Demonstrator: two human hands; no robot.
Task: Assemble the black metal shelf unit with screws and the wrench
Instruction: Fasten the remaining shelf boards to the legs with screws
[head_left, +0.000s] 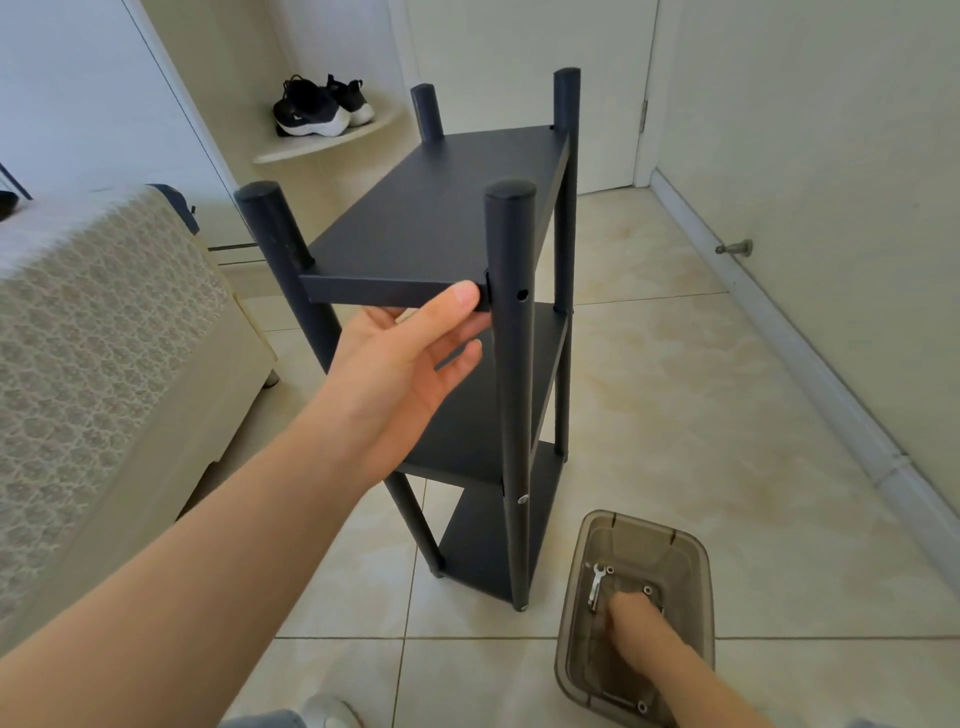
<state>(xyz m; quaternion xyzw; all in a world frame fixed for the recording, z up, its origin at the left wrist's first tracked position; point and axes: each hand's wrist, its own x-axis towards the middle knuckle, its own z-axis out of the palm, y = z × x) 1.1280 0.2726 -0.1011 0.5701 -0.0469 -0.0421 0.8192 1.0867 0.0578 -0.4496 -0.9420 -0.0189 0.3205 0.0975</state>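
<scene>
Tiled floor: pale cream, glossy, thin grey grout lines; corner of a small room.

Item 1. black metal shelf unit: stands upright on the tiles, with four round posts and three tiers showing. The near right post has an empty hole level with the top tier. A fitted screw head shows lower on the same post.

Item 2. left hand: thumb on the front lip of the top tier, fingers beneath it, a light pinch.

Item 3. right hand: reaches down into a smoky plastic box on the floor near the unit's foot. Its fingers are hidden, so whether it has hold of anything cannot be told.

Item 4. wrench: lies in the box, just beside that hand. Small ring-like pieces, taken to be screws, lie loose on the box floor.

Hazards, as judged:
- The top tier's near corner looks unfastened. If the pinch slackens, the tier may sag or slip out of line with the hole.
- The unit is tall and narrow and steadied by one hand only, so a sideways push could tip it on the slick tile.
- A fumbled screw would likely roll away across the glossy floor.

Surroundings:
- A bed or couch with a patterned cover stands at left.
- Black trainers sit on a corner ledge.
- A white door is behind the unit.
- A door stop sits low on the right wall.
</scene>
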